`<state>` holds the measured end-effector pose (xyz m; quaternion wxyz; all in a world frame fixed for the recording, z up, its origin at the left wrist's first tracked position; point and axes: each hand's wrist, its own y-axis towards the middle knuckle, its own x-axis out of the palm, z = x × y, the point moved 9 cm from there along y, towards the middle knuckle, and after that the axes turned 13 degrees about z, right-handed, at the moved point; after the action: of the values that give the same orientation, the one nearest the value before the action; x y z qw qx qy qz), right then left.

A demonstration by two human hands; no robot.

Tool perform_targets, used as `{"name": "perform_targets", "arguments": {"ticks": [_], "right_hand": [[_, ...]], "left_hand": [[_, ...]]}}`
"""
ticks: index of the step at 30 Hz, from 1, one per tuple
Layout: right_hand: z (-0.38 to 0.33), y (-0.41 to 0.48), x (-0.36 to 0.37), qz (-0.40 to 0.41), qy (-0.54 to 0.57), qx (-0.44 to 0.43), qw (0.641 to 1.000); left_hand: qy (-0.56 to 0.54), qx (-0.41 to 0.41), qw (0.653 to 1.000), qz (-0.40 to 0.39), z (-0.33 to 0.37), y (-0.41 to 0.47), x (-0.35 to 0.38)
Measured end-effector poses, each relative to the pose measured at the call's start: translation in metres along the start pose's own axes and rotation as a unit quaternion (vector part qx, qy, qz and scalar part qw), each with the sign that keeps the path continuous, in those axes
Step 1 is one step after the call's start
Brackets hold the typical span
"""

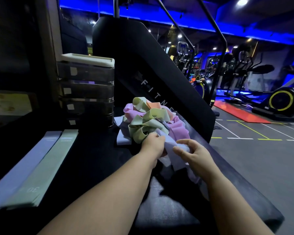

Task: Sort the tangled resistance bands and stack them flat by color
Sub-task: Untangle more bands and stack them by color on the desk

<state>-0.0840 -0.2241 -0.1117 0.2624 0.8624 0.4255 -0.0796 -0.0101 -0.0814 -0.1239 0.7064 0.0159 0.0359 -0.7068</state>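
- In a blue-lit gym, sorting looks barely begun: a flat pale-lavender stack of bands (24, 167) and a flat pale-green stack of bands (46, 168) lie side by side at the left of a black padded bench (92, 158).
- Most of the work remains: a tangled heap of green, pink, orange and lavender rubber bands (148, 119) sits just beyond the hands.
- The left hand (154, 144) grips a crumpled lavender rubber band (169, 145) at the heap's near edge; the right hand (192, 153) pinches the same band just beside it, slack trailing below.

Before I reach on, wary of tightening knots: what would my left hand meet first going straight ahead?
Probably the pale green loops, directly beyond your left hand; depth is unclear.
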Motion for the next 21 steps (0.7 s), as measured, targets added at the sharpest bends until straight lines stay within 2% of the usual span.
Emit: {"name": "perform_targets", "arguments": {"ticks": [3, 6, 11, 16, 21], "right_hand": [[-0.012, -0.005, 0.014, -0.025, 0.044, 0.017, 0.999], [-0.026, -0.016, 0.037, -0.067, 0.076, 0.039, 0.994], [-0.075, -0.032, 0.081, -0.126, 0.063, -0.024, 0.99], [-0.124, -0.046, 0.128, -0.16, 0.121, -0.051, 0.978], [-0.158, -0.054, 0.183, -0.19, 0.2, -0.005, 0.961]], "left_hand": [[-0.06, -0.013, 0.998, 0.009, 0.008, 0.001, -0.025], [-0.072, -0.017, 0.997, 0.029, 0.01, 0.003, -0.06], [-0.108, -0.015, 0.992, 0.064, 0.014, 0.0, -0.125], [-0.155, -0.012, 0.983, 0.099, 0.018, -0.002, -0.196], [-0.185, 0.013, 0.977, 0.108, 0.027, -0.017, -0.253]]}}
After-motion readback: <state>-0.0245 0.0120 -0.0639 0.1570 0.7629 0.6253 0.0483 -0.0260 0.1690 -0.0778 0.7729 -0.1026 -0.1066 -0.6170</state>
